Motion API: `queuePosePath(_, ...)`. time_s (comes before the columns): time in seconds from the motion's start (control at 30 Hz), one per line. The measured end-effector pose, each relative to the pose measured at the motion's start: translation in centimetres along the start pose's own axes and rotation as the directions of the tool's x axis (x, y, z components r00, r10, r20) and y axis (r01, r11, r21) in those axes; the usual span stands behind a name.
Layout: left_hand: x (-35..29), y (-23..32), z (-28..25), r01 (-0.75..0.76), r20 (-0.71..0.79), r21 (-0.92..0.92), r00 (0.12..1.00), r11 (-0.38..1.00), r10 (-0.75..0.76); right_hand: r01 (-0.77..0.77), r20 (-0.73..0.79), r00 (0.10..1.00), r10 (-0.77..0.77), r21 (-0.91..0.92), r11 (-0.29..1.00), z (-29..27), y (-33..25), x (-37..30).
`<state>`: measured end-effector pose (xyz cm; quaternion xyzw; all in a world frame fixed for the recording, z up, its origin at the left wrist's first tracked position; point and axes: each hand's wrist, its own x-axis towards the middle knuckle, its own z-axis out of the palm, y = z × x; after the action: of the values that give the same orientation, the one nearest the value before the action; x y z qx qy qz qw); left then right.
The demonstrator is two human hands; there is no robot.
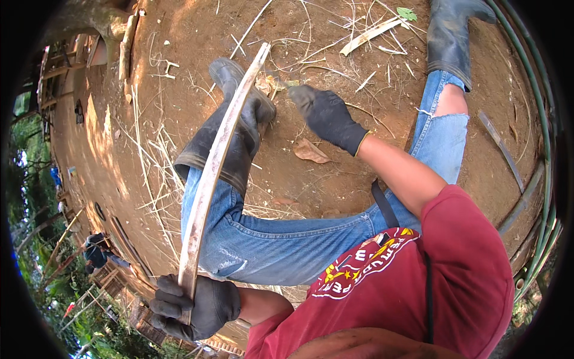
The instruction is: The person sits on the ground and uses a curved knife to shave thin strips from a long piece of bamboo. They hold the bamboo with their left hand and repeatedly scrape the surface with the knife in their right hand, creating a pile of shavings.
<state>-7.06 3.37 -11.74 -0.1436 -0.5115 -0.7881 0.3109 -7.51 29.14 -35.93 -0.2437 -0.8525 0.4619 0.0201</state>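
My left hand, in a black glove, is closed round the near end of a long split bamboo strip. The strip slants up and away across my left leg and black rubber boot, bending slightly, with a small split at its far tip. My right hand, also gloved in black, is held over the dirt to the right of that boot, apart from the strip. Its fingers are curled together, and I cannot make out what is in them. A dry brown leaf lies below the right glove.
Thin shavings litter the dirt around my legs. A wider pale bamboo piece lies beyond my right hand. Along the right edge are a flat blade-like strip and long green poles. Another person is far off at left.
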Motion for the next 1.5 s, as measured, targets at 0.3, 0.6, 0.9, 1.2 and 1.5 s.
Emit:
queuePosePath(0.3,1.3,-0.3,-1.2,-0.073,0.113,0.011,0.991,0.997,0.072,0.278,0.27,0.941,-0.206,-0.261,0.924,0.2,-2.4,1.1)
queuePosePath(0.6,1.8,-0.7,-2.2,-0.039,-0.037,-0.004,0.999,0.999,0.039,-0.054,0.157,0.98,0.12,-0.37,0.927,1.3,3.3,9.3)
queuePosePath(0.9,2.0,-1.5,-2.9,-0.028,-0.166,0.086,0.985,0.996,0.042,0.257,0.367,0.915,-0.169,-0.203,0.945,2.1,-2.9,3.8)
queuePosePath(1.2,2.5,-1.2,-3.6,-0.037,-0.24,0.055,0.97,0.998,0.049,0.284,0.303,0.929,-0.212,-0.218,0.934,1.6,-2.7,5.7)
queuePosePath(1.5,2.4,-1.5,-2.9,-0.041,-0.273,0.247,0.956,0.968,0.11,0.315,0.275,0.93,-0.244,-0.252,0.915,3.2,-0.1,5.8)
